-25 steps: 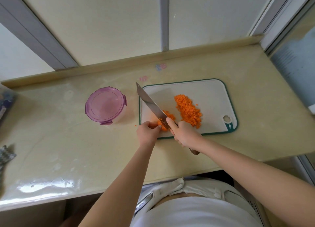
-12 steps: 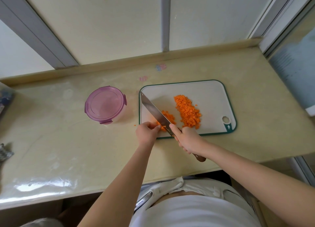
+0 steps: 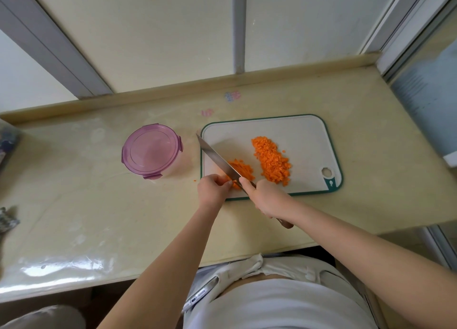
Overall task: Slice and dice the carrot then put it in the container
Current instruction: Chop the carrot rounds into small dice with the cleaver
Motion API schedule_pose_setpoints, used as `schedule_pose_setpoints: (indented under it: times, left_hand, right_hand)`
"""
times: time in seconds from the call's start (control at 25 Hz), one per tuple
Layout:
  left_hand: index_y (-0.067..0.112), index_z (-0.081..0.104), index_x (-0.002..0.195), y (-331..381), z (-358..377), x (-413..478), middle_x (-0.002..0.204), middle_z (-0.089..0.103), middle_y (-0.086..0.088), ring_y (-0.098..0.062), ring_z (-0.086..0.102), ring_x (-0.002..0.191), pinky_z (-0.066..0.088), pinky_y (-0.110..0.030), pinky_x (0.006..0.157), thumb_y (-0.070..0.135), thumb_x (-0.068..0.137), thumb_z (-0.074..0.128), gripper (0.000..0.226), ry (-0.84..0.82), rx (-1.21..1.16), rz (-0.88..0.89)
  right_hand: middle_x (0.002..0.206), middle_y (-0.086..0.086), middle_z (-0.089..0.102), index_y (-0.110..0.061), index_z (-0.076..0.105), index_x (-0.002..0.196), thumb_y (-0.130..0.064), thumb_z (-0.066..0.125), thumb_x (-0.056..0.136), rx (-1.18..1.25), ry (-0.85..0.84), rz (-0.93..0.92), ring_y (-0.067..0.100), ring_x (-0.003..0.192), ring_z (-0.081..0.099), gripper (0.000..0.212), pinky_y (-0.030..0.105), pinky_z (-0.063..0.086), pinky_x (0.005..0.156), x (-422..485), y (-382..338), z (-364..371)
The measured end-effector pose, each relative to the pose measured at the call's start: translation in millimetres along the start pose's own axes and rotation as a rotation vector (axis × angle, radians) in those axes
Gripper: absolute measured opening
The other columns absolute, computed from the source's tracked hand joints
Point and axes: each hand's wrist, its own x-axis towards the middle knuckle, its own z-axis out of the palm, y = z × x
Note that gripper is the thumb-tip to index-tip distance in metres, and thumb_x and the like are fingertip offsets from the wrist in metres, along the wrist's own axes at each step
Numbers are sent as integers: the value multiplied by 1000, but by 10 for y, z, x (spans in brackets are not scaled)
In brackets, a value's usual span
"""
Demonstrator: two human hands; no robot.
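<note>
A white cutting board (image 3: 304,136) with a green rim lies on the counter. On it sits a long pile of diced carrot (image 3: 272,159) and a smaller pile of cut carrot (image 3: 243,169) near the front left corner. My right hand (image 3: 268,197) grips the handle of a knife (image 3: 217,159), whose blade lies across the smaller pile. My left hand (image 3: 212,190) pinches the carrot pieces just left of the blade. A round container (image 3: 152,150) with a closed purple lid stands left of the board.
A stray carrot bit (image 3: 194,180) lies on the beige counter (image 3: 86,205) between container and board. Dark objects sit at the far left edge (image 3: 7,220). The wall and a raised ledge run behind; the counter's front edge is close to my body.
The knife blade has dropped and slid toward me across the smaller carrot pile. My left hand stays on the carrot beside it. The view shifted slightly.
</note>
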Motion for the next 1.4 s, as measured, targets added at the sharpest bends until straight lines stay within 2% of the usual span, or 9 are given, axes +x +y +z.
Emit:
schedule_pose_setpoints:
  times: [0.24, 0.44, 0.6, 0.68, 0.84, 0.96, 1.12, 1.4]
  left_hand:
    - [18, 41, 50, 0, -4, -4, 51, 39, 4, -8, 34, 49, 31, -12, 43, 14, 80, 69, 41, 10, 8, 33]
    - [12, 54, 68, -54, 40, -47, 64, 53, 5, -11, 47, 62, 35, -7, 50, 17, 83, 67, 20, 40, -4, 70]
    - [12, 59, 78, -81, 39, -86, 75, 59, 2, -13, 52, 70, 37, -7, 55, 15, 86, 63, 10, 64, -37, 98]
    - [13, 62, 81, -80, 35, -98, 77, 61, 2, -12, 54, 72, 38, -8, 57, 12, 86, 62, 5, 51, -78, 89]
    - [12, 62, 77, -21, 23, -127, 71, 60, 4, -7, 52, 66, 37, -7, 52, 10, 82, 62, 5, 40, -98, 27]
    - [9, 61, 74, 17, 22, -108, 65, 55, 4, -11, 49, 64, 35, -14, 51, 11, 81, 62, 7, 15, -102, -32]
    - [11, 60, 71, 44, -2, -95, 65, 54, 4, -11, 49, 65, 35, -13, 50, 12, 82, 63, 11, -8, -105, -70]
    - [11, 65, 76, 26, 13, -71, 70, 58, 2, -14, 53, 70, 41, -19, 59, 13, 82, 65, 6, -17, -120, -66]
  right_hand:
    - [55, 3, 38, -13, 33, 56, -49, 28, 101, 46, 69, -105, 16, 50, 35, 58, 28, 26, 48, 181, -14, 111]
    - [53, 3, 39, -12, 36, 55, -53, 29, 100, 99, 84, -95, 18, 49, 37, 60, 30, 28, 49, 249, 61, 114]
    - [55, 6, 47, -11, 40, 56, -55, 29, 99, 129, 84, -97, 20, 51, 44, 63, 34, 43, 63, 263, 82, 119]
    - [56, 7, 49, -11, 42, 56, -55, 29, 99, 147, 86, -95, 21, 52, 46, 63, 35, 45, 65, 258, 90, 109]
    - [56, 6, 46, -11, 42, 58, -55, 29, 99, 165, 56, -102, 20, 49, 43, 61, 33, 39, 58, 275, 79, 101]
    - [54, 4, 42, -12, 42, 61, -57, 30, 98, 189, 37, -108, 18, 46, 38, 60, 28, 31, 49, 264, 84, 57]
    - [55, 4, 40, -11, 41, 61, -56, 29, 98, 185, 50, -113, 17, 45, 35, 59, 27, 29, 48, 133, 135, 25]
    - [53, 3, 35, -13, 40, 62, -60, 28, 96, 193, -2, -64, 17, 43, 33, 59, 27, 28, 46, -17, 271, 48]
